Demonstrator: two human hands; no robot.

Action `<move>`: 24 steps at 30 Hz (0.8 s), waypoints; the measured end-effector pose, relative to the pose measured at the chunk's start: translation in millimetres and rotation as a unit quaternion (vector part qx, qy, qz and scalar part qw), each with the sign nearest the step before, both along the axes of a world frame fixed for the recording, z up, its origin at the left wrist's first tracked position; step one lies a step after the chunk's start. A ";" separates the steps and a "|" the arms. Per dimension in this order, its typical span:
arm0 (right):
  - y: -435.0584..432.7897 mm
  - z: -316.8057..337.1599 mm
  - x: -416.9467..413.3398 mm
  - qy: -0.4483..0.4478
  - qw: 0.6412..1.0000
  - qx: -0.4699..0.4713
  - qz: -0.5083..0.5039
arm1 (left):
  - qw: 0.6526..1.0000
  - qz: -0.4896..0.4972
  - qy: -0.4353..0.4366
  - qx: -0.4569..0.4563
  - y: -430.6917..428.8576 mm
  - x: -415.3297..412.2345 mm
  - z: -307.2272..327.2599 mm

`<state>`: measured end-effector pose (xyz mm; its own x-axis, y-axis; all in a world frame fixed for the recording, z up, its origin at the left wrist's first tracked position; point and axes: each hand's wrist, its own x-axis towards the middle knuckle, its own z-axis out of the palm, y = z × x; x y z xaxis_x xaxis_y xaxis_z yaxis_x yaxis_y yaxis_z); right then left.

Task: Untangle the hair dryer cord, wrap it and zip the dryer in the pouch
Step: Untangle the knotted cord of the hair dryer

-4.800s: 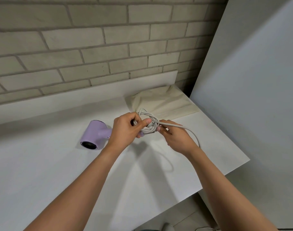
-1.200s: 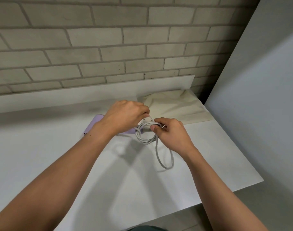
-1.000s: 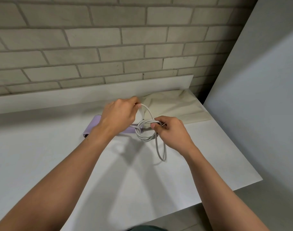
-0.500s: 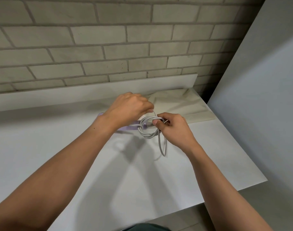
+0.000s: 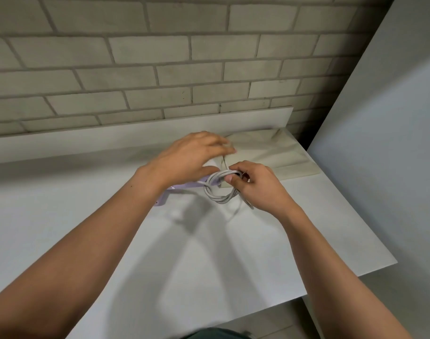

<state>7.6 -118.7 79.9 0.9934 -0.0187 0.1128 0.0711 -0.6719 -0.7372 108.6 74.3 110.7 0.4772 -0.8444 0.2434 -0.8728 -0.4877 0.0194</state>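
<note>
One white counter (image 5: 86, 228). One beige pouch (image 5: 270, 152) lies at its back. One lilac hair dryer (image 5: 184, 185) sits left of the pouch, mostly hidden under the left hand (image 5: 191, 157). Its fingers are blurred, so I cannot tell whether they grip the rising strand. The right hand (image 5: 255, 187), in front of the pouch, pinches the one coiled cord (image 5: 218, 200). Wrapping seems under way; the next move is probably to tuck in the loose end.

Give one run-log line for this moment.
step: wrapping; left hand: holds cord strand; right hand: pinches coil; dryer: on table; pouch: behind hands
</note>
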 end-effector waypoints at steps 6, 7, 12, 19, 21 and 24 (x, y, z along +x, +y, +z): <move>7.8 -1.9 -0.4 -0.001 1.000 0.030 -0.009 | 0.994 0.001 -0.109 0.000 5.7 -1.2 -2.8; 7.8 -2.0 -1.7 0.002 0.999 0.047 -0.016 | 0.993 0.026 -0.111 -0.013 7.9 -2.5 -3.4; 5.8 -0.3 -10.1 0.009 0.997 0.080 -0.009 | 0.971 0.228 -0.014 -0.072 28.8 -0.9 -12.3; 10.8 -3.0 -6.8 0.032 0.999 0.017 0.004 | 0.969 0.193 0.153 0.002 36.9 1.0 -29.9; 10.6 -4.3 -7.0 0.035 0.999 0.009 0.009 | 0.977 0.144 0.152 -0.025 38.9 0.8 -24.6; 10.1 -2.3 -6.9 0.036 0.999 0.013 0.012 | 0.989 0.071 0.102 -0.077 34.2 -0.5 -11.4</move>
